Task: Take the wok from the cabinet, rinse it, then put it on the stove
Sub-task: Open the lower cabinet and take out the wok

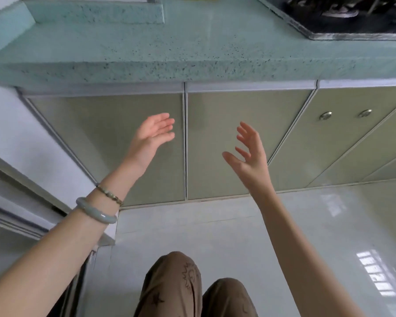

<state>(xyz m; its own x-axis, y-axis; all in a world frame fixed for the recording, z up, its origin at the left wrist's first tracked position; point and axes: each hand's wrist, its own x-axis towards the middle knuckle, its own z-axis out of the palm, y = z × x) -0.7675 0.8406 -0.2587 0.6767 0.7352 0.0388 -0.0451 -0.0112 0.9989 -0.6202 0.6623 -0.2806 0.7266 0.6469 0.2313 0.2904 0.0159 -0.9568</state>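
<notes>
Two pale green cabinet doors stand shut below the counter, the left door [105, 143] and the right door [215, 170], with a thin seam between them. My left hand [153, 133] is raised in front of the left door, fingers apart, holding nothing. My right hand [249, 154] hovers in front of the right door, fingers spread, also empty. The black stove [343, 24] shows at the top right on the counter. No wok is in view.
A speckled teal countertop [169, 49] overhangs the doors. Further doors with two round metal knobs [325, 115] run off to the right. A white wall and door frame [21, 156] close the left side. My knees [176, 277] are over glossy white floor tiles.
</notes>
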